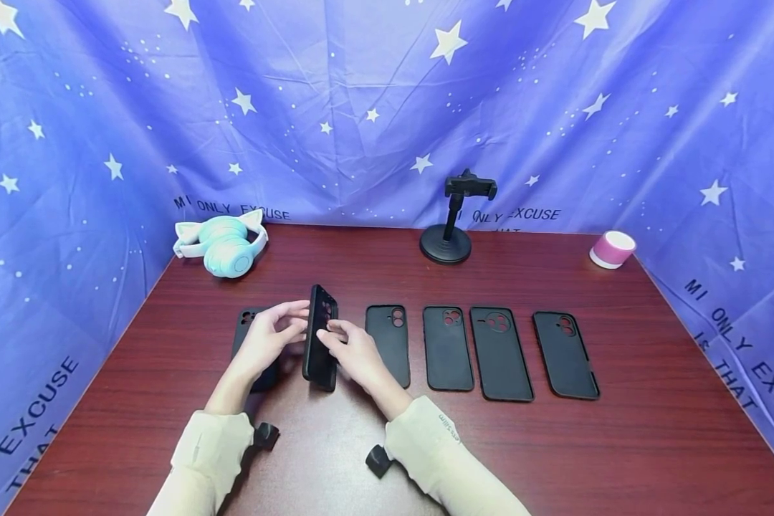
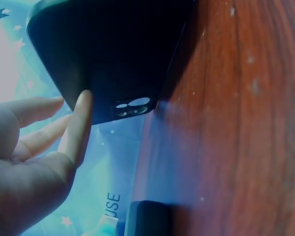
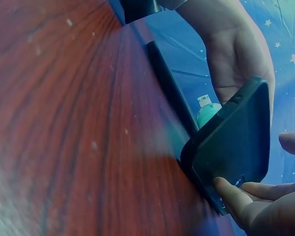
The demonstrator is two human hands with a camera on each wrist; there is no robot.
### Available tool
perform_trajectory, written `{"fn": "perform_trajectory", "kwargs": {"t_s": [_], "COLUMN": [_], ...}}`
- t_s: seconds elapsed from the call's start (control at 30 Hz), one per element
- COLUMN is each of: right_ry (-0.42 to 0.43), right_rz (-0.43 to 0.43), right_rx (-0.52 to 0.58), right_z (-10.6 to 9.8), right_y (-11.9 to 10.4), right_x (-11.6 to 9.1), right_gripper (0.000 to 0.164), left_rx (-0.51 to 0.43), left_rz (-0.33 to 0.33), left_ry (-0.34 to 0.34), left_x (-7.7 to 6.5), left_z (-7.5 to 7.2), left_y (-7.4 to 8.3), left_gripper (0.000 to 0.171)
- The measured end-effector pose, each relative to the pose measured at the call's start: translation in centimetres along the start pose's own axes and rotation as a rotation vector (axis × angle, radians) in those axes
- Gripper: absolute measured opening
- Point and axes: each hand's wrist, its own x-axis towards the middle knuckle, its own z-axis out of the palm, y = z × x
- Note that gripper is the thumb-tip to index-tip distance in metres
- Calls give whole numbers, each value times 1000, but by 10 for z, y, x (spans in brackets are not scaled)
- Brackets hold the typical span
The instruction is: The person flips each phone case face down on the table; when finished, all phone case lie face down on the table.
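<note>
head view: the case [image 1: 314, 358] was tipped on edge between my hands, just right of my left hand [image 1: 266, 338] and left of my right hand [image 1: 361, 352], its long axis running toward the table's [image 1: 322, 466] far edge. my left fingers were loosely spread, one tip against its back; my right thumb overlapped its open side, but i couldn't tell whether it pinched.

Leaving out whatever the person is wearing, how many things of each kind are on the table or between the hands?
Black phone cases: 6
Cat-ear headphones: 1
Phone stand: 1
Pink-and-white cylinder: 1
Total: 9
</note>
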Motion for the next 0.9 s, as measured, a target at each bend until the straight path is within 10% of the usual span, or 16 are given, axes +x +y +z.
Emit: {"fn": "perform_trajectory", "kwargs": {"t_s": [0.6,0.9], "right_ry": [-16,-16], "right_rz": [15,16], "right_rx": [199,305], "right_z": [1,-4], "right_y": [-5,-7], "right_x": [-3,-4], "right_gripper": [46,42], "left_rx": [128,143], "left_rz": [10,-135], "left_ry": [-101,-86], "left_x": [0,0], "left_z": [4,3], "left_y": [-2,-5], "left_gripper": [45,42]}}
